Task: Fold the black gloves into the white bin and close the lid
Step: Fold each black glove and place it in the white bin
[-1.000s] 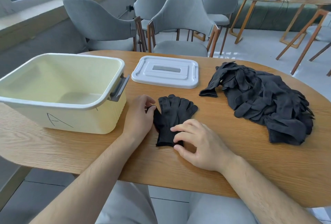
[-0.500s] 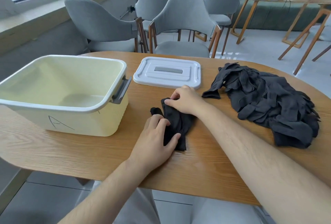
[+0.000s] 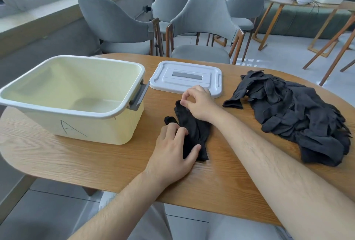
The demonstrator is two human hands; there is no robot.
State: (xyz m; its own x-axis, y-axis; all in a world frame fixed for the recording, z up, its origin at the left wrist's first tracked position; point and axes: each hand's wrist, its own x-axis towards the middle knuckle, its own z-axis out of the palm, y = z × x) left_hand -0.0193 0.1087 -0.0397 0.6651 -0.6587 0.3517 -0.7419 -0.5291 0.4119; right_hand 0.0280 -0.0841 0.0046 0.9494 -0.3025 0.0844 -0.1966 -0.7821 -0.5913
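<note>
Close to the near edge of the table (image 3: 96, 163), a little left of its middle, the left hand (image 3: 171, 155) is laid palm-down on the near end of a black glove (image 3: 196, 132). The thumb is spread across the cuff and the lightly bent fingers are pressed on the glove's left side. Nothing is gripped.

The glove is stretched from there toward the far edge, partly bunched, with one fingertip of fabric poking out to the left. Its far end is pinched between the thumb and forefinger of the right hand (image 3: 199, 103), the other fingers being curled, so the glove is held between the two hands.

At the table's left end the white bin (image 3: 92, 130) is set with its top uncovered. An "A" is marked on its near wall and a grey handle is turned toward the glove. At the right end a pile of black gloves (image 3: 299, 113) is heaped, apart from the held one.

The lid (image 3: 184, 78) is laid flat by the far edge, just beyond the right hand and beside the bin. Grey chairs (image 3: 203, 21) are seen behind the table.
</note>
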